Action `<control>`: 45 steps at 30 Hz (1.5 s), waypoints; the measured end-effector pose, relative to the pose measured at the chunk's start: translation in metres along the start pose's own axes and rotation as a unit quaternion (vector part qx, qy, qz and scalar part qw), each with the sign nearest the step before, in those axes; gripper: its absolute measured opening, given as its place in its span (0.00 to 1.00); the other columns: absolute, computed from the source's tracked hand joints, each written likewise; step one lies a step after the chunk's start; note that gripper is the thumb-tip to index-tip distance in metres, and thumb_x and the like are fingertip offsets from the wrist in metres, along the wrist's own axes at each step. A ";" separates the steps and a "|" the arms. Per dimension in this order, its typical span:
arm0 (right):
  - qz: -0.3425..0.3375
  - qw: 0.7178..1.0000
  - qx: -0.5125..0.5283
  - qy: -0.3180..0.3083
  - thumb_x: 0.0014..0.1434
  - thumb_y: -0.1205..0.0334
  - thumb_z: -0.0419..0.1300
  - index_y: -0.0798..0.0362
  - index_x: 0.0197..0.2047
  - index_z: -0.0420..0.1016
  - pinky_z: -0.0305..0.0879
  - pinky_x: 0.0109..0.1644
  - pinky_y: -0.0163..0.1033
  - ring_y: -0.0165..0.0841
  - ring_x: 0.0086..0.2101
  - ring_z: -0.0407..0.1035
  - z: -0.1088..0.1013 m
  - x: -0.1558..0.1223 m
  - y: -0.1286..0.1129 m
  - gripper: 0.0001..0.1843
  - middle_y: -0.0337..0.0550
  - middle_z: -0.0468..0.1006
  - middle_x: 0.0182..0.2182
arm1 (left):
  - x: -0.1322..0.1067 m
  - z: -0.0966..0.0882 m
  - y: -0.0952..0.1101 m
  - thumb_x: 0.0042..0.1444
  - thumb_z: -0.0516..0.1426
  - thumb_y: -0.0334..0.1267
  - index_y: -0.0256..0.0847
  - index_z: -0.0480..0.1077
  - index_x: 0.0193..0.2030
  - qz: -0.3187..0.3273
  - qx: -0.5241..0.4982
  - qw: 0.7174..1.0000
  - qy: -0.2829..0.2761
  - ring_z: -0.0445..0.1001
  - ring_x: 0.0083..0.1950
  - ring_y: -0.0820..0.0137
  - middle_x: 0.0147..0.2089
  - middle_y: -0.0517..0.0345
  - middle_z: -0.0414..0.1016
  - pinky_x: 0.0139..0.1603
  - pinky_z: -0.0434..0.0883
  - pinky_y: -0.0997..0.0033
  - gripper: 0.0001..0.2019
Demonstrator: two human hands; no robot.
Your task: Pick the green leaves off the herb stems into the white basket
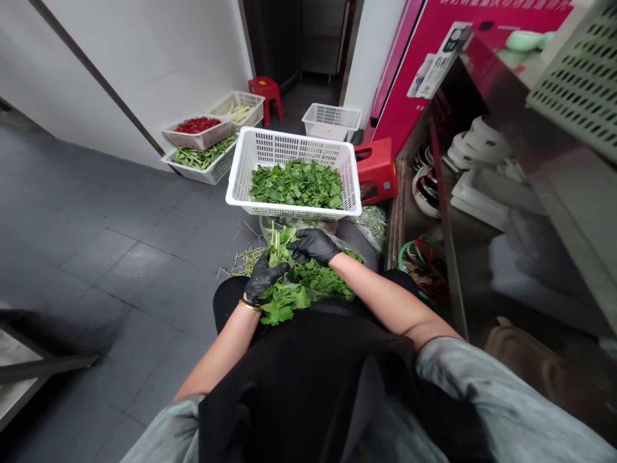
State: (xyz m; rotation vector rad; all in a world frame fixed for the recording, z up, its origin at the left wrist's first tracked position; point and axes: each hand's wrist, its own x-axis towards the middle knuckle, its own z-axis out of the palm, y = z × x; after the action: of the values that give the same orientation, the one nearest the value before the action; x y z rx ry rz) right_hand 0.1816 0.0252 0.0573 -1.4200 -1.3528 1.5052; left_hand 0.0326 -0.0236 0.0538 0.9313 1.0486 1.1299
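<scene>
My left hand (265, 278), in a black glove, is closed around a bunch of leafy greens (285, 301), its pale stems pointing up and away from me. Beside it my right hand (313, 246), also gloved in black, has its fingers bent at the upper part of the bunch; whether they pinch a stem or leaf is too small to make out. More loose greens (322, 280) lie in my lap under the right forearm. Just beyond my hands stands a white perforated basket (294, 210) with picked green leaves (299, 184) in it.
Cut stems (248, 260) lie on the floor left of my knees. Further left stand baskets of red chillies (197, 125) and green vegetables (202, 156). A red stool (378, 170) is right of the basket. Metal shelving (446, 212) with white dishes runs along my right.
</scene>
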 end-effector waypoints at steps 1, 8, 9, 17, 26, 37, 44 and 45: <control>0.014 0.999 0.052 -0.004 0.42 0.53 0.73 0.56 0.35 0.70 0.62 0.16 0.31 0.31 0.16 0.69 0.000 0.002 0.001 0.23 0.38 0.75 0.16 | 0.000 -0.003 0.000 0.33 0.71 0.32 0.41 0.74 0.44 -0.010 -0.013 1.000 0.000 0.78 0.38 0.63 0.31 0.58 0.79 0.39 0.73 0.68 0.26; -0.048 0.979 0.151 0.128 0.46 0.62 0.70 0.57 0.30 0.68 0.57 0.13 0.28 0.26 0.12 0.64 -0.055 0.010 -0.010 0.14 0.39 0.76 0.16 | -0.004 -0.030 -0.008 0.36 0.68 0.35 0.35 0.72 0.29 -0.167 -0.114 0.979 0.022 0.68 0.18 0.74 0.20 0.60 0.72 0.20 0.66 0.74 0.13; -0.064 0.980 0.143 0.123 0.48 0.63 0.68 0.57 0.33 0.69 0.58 0.14 0.28 0.26 0.13 0.65 -0.058 0.008 -0.012 0.13 0.40 0.77 0.18 | -0.004 -0.031 -0.009 0.36 0.68 0.36 0.34 0.72 0.28 -0.183 -0.117 0.976 0.023 0.68 0.18 0.74 0.20 0.60 0.72 0.20 0.66 0.73 0.13; -0.190 0.958 -0.198 -0.077 0.48 0.69 0.64 0.50 0.51 0.77 0.69 0.47 0.39 0.35 0.39 0.76 0.008 -0.005 -0.002 0.24 0.41 0.81 0.39 | 0.010 -0.004 -0.009 0.31 0.70 0.36 0.39 0.75 0.38 0.003 0.069 0.998 -0.003 0.76 0.39 0.61 0.30 0.55 0.79 0.41 0.72 0.65 0.22; -0.112 0.988 0.027 0.104 0.53 0.57 0.62 0.55 0.38 0.70 0.62 0.23 0.31 0.26 0.20 0.67 -0.049 0.053 0.010 0.11 0.42 0.79 0.27 | 0.007 -0.023 -0.020 0.40 0.68 0.45 0.36 0.74 0.37 -0.125 0.036 0.991 -0.037 0.72 0.25 0.69 0.28 0.54 0.77 0.26 0.68 0.70 0.19; -0.182 0.900 -0.390 -0.075 0.48 0.54 0.69 0.56 0.35 0.79 0.65 0.44 0.39 0.40 0.39 0.73 -0.041 0.067 -0.017 0.15 0.48 0.80 0.37 | 0.045 -0.019 -0.016 0.42 0.67 0.42 0.38 0.75 0.40 -0.077 0.161 0.984 -0.028 0.74 0.30 0.67 0.29 0.54 0.78 0.30 0.69 0.72 0.18; -0.124 0.974 -0.174 0.076 0.51 0.59 0.67 0.58 0.29 0.75 0.66 0.31 0.34 0.32 0.27 0.72 -0.062 0.123 0.001 0.10 0.44 0.78 0.25 | 0.063 -0.011 -0.005 0.40 0.70 0.42 0.39 0.72 0.42 -0.138 0.042 0.990 0.003 0.69 0.21 0.75 0.28 0.59 0.76 0.19 0.62 0.78 0.23; -0.115 0.978 -0.137 0.109 0.53 0.59 0.65 0.59 0.31 0.75 0.66 0.29 0.33 0.30 0.25 0.71 -0.071 0.134 -0.001 0.10 0.44 0.79 0.25 | 0.066 -0.014 -0.005 0.39 0.70 0.42 0.39 0.72 0.42 -0.153 0.018 0.988 0.009 0.69 0.20 0.75 0.28 0.59 0.76 0.18 0.62 0.78 0.22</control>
State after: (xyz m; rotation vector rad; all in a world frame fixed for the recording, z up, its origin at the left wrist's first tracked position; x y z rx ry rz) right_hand 0.2235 0.1680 0.0285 -1.4852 -1.5667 1.0117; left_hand 0.0271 0.0413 0.0345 0.7573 1.1846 0.8690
